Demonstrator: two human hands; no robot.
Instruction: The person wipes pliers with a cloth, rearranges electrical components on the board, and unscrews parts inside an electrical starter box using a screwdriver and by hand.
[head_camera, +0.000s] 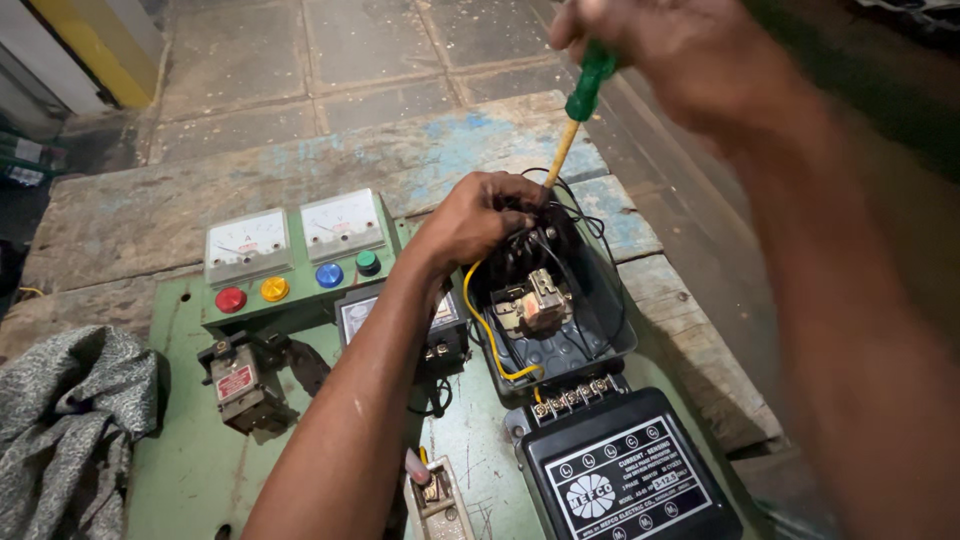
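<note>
pinning black wires (560, 215) with clamped left hand (480, 215) fingers, the right hand (680, 50) fingers clamp the green-handled screwdriver (578, 105), its tip just beyond them in the open starter box (600, 345).

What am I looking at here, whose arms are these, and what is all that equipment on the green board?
This is one picture from a camera worn on a person's head, looking down at their own two bare hands. The right hand grips a screwdriver with a green handle, its shaft pointing down into an open dark box full of black and yellow wires. The left hand rests on the parts at the top of that box. All this sits on a green board on a worn wooden table. Beside the box stands a panel with two dial meters and red, yellow, blue and green buttons. A closed black box lies nearer, a grey cloth to the left.
</note>
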